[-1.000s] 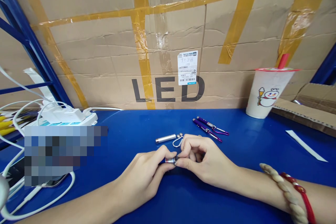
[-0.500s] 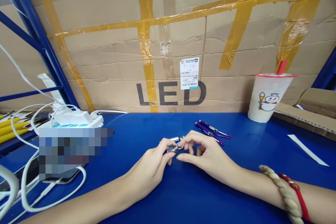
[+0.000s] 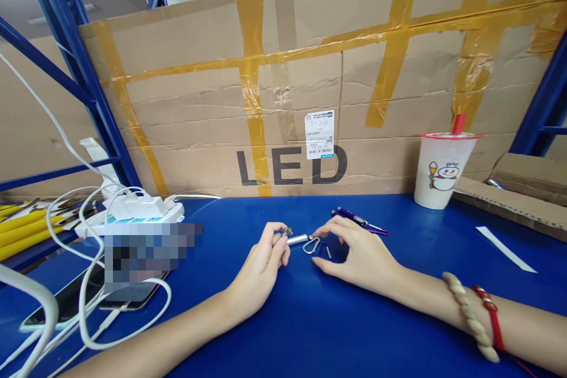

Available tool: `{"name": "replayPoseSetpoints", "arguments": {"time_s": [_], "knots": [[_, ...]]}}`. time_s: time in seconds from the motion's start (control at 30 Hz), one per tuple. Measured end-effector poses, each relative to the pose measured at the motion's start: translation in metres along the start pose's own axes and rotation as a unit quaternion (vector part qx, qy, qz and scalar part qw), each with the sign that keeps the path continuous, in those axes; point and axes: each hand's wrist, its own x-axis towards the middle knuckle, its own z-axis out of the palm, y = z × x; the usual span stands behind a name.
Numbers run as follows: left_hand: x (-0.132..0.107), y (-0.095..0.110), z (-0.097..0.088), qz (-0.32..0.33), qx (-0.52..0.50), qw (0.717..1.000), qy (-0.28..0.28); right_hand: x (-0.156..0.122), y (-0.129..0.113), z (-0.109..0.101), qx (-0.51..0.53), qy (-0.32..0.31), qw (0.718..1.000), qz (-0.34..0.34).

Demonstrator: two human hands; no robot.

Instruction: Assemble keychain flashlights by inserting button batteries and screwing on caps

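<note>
My left hand (image 3: pixel 264 257) pinches a small metal piece (image 3: pixel 288 230) between thumb and fingertips; most of it is hidden by the fingers. Just right of those fingertips, a short silver cylinder (image 3: pixel 297 240) rests on the blue table. Beside it lies a silver carabiner clip (image 3: pixel 311 245). My right hand (image 3: pixel 354 245) is open, thumb and fingers spread around some small dark pieces (image 3: pixel 325 250) on the tabletop, too small to name. Behind my right hand lie slim purple pen-like metal pieces (image 3: pixel 358 220) with silver clips, partly covered by the fingers.
A lidded drink cup (image 3: pixel 438 171) with a red straw stands at the back right, near a white strip (image 3: pixel 505 249) and an open cardboard box (image 3: pixel 509 198). On the left are a power strip (image 3: pixel 137 209), looping white cables and phones (image 3: pixel 135 295). A large carton (image 3: pixel 204 130) walls the back.
My hands have moved apart from their close pinch together. The carabiner clip now shows on the table between them, and my right fingers have spread. The head view has tilted up.
</note>
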Motion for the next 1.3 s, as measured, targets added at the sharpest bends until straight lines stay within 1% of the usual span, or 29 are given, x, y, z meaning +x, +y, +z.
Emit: {"name": "replayPoseSetpoints", "arguments": {"time_s": [0.13, 0.2, 0.3, 0.4, 0.5, 0.6, 0.67, 0.73, 0.83, 0.93, 1.13, 1.23, 1.3], "knots": [[0.001, -0.003, 0.001, -0.028, -0.073, 0.997, 0.015, -0.004, -0.002, 0.001, -0.004, -0.038, 0.999, -0.017], [0.002, -0.004, 0.001, -0.04, -0.085, 0.995, 0.013, -0.005, -0.001, 0.003, 0.014, -0.047, 0.998, -0.036], [0.001, -0.004, 0.001, -0.049, -0.072, 0.996, 0.008, -0.004, 0.0, 0.005, 0.042, -0.049, 0.996, -0.062], [0.0, -0.003, 0.001, -0.047, -0.062, 0.997, 0.005, -0.004, 0.0, 0.006, 0.065, -0.054, 0.994, -0.075], [-0.002, 0.0, 0.0, -0.054, -0.042, 0.997, 0.019, -0.005, -0.002, 0.005, 0.086, -0.068, 0.99, -0.088], [-0.003, 0.004, 0.0, -0.048, -0.007, 0.998, 0.045, -0.009, -0.006, 0.003, 0.111, -0.082, 0.982, -0.129], [-0.002, 0.004, 0.0, -0.048, 0.007, 0.998, 0.045, -0.01, -0.008, 0.002, 0.128, -0.093, 0.974, -0.164], [-0.001, 0.002, 0.001, -0.052, 0.013, 0.998, 0.043, -0.011, -0.009, 0.002, 0.123, -0.084, 0.972, -0.179], [0.0, 0.0, 0.001, -0.054, 0.021, 0.997, 0.05, -0.009, -0.006, 0.004, 0.082, -0.056, 0.985, -0.141], [0.001, -0.001, 0.0, -0.067, 0.026, 0.996, 0.048, -0.006, -0.001, 0.007, 0.059, -0.057, 0.991, -0.104], [0.0, 0.001, 0.001, -0.066, 0.026, 0.996, 0.061, -0.006, 0.0, 0.007, 0.054, -0.08, 0.991, -0.091], [0.001, 0.002, 0.002, -0.078, 0.025, 0.996, 0.043, -0.006, -0.002, 0.004, 0.055, -0.088, 0.991, -0.083], [0.002, 0.003, 0.002, -0.078, 0.026, 0.996, 0.03, -0.006, -0.002, 0.004, 0.068, -0.1, 0.988, -0.095]]}}
